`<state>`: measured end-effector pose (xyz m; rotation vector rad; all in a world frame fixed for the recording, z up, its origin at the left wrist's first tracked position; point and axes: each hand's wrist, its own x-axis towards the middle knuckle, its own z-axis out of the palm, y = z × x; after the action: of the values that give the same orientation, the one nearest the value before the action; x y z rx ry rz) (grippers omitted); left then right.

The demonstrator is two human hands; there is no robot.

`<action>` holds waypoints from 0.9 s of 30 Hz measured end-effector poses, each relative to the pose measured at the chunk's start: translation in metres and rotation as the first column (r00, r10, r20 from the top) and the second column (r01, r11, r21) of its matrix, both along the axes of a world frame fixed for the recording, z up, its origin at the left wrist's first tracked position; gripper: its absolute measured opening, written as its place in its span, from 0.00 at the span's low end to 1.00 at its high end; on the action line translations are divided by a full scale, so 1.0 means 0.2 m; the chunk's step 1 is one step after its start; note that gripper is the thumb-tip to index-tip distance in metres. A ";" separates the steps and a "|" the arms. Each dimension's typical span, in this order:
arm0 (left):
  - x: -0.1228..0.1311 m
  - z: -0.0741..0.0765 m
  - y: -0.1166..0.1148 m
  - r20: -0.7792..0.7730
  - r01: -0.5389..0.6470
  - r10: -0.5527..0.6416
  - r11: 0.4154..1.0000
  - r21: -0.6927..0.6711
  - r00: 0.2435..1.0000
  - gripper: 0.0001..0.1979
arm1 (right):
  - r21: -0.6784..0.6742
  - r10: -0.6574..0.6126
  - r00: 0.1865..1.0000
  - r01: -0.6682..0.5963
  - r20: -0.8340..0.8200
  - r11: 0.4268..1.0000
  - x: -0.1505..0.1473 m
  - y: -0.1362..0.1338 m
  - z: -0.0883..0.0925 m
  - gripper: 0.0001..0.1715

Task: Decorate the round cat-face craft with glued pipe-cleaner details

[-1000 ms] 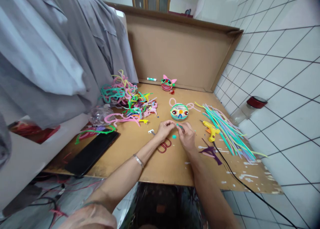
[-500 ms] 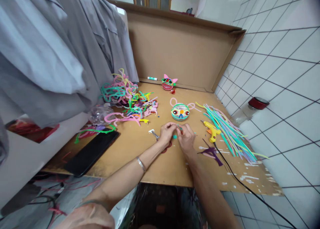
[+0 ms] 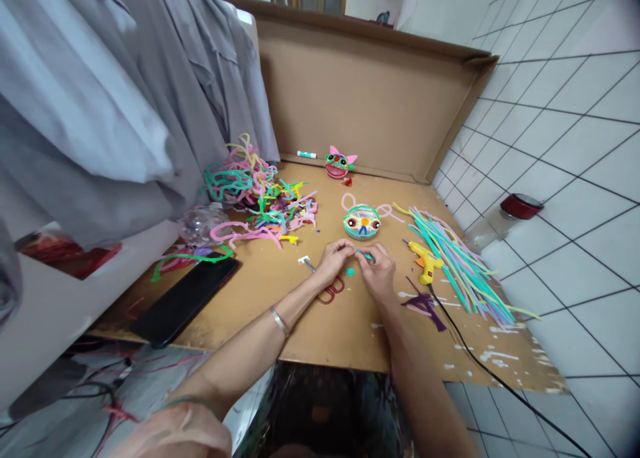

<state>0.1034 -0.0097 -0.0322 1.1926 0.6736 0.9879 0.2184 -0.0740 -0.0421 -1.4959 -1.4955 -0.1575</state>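
Note:
My left hand (image 3: 337, 259) and my right hand (image 3: 379, 271) meet over the middle of the table, their fingers pinched. Between the fingertips shows a short teal pipe cleaner piece (image 3: 368, 257), mostly covered by the fingers. Just below them a small teal round piece (image 3: 350, 271) lies on the tabletop. Under my left wrist rest scissors with red handles (image 3: 326, 298), partly hidden by the arm. Beyond the hands sits a round face figure (image 3: 362, 222) with red-ringed eyes, an orange nose and pink pipe cleaner loops on either side.
At right lie a yellow glue gun (image 3: 425, 261) with a black cord, a bundle of pipe cleaners (image 3: 455, 265) and purple scraps (image 3: 425, 308). Leftward are tangled pipe cleaners (image 3: 260, 191) and a black phone (image 3: 185, 298). A pink-eared figure (image 3: 339, 163) stands by the cardboard wall (image 3: 365, 98).
My right hand has shifted slightly right and turned, showing more of the teal piece. My left forearm has moved up a little, uncovering more of the scissors' red handles.

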 end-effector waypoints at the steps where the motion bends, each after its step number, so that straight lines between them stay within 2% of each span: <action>1: -0.01 0.01 0.01 -0.014 0.026 -0.026 1.000 0.004 1.000 0.06 | 0.001 0.006 1.000 -0.006 -0.012 1.000 0.00 0.00 0.00 0.09; 6: -0.04 0.04 0.03 -0.073 0.128 -0.126 0.991 0.022 0.989 0.10 | 0.003 -0.025 1.000 0.025 0.007 1.000 -0.01 0.00 0.01 0.06; 13: -0.06 0.04 0.06 0.009 0.307 -0.309 0.941 -0.141 0.951 0.13 | 0.017 -0.060 0.994 0.059 0.093 0.998 -0.01 0.01 0.02 0.04; 19: -0.09 0.04 0.09 0.025 0.413 -0.415 0.895 -0.170 0.910 0.13 | 0.071 -0.030 0.982 0.017 0.184 0.997 -0.03 0.00 0.03 0.04; 22: -0.09 0.04 0.10 0.014 0.386 -0.388 0.913 -0.130 0.922 0.13 | 0.064 -0.021 0.983 0.010 0.181 0.998 -0.04 -0.01 0.04 0.05; 27: -0.07 0.04 0.08 0.007 0.213 -0.213 0.973 -0.088 0.977 0.12 | 0.068 -0.059 0.989 0.050 0.138 0.996 -0.01 0.00 0.04 0.13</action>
<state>0.0894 0.0058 -0.0236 1.1619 0.5724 0.7690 0.2158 -0.0746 -0.0344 -1.5004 -1.5460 -0.3471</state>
